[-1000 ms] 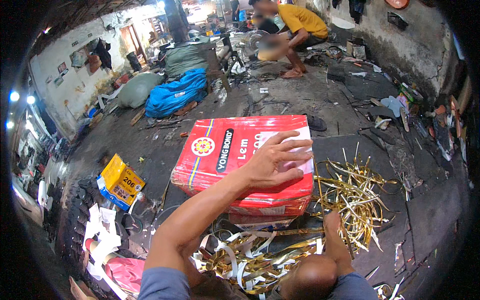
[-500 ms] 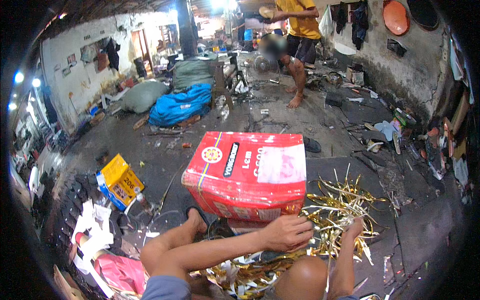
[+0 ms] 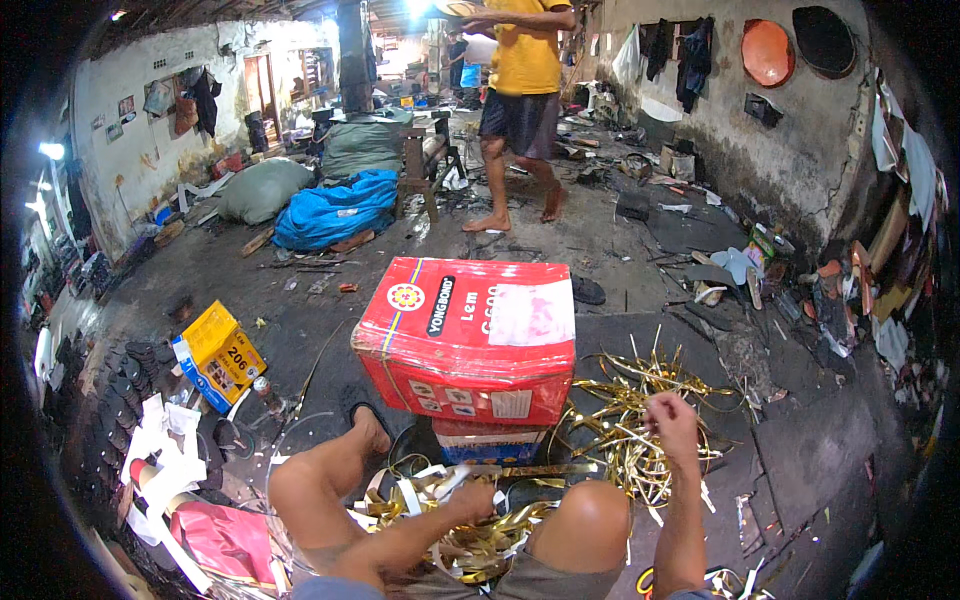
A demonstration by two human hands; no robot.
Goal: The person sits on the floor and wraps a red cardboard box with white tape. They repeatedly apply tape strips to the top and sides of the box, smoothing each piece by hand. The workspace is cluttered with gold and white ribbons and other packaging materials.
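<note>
My left hand (image 3: 472, 501) is low between my knees, at a heap of gold and white strips (image 3: 455, 550). Its fingers are curled together, and what they hold, if anything, cannot be made out. My right hand (image 3: 674, 428) is raised over a second tangle of shiny gold strips (image 3: 640, 385), to the right of my right knee. Those fingers are bent in too, with their tips partly hidden. Ahead of me a red carton (image 3: 465, 340) rests on a smaller white and blue box (image 3: 490, 443). A long gold strip (image 3: 545, 469) lies across in front of these boxes.
A yellow and blue carton (image 3: 222, 357) and white paper scraps (image 3: 170, 455) lie at left, near a pink-red sheet (image 3: 222, 540). Yellow scissor handles (image 3: 646, 581) show beside my right forearm. Farther off, a person in a yellow shirt (image 3: 527, 55) stands near a blue bundle (image 3: 335, 210).
My left hand has dropped from beside the red carton to the heap between my knees. My right hand has risen slightly. The person in yellow has straightened up and shifted left.
</note>
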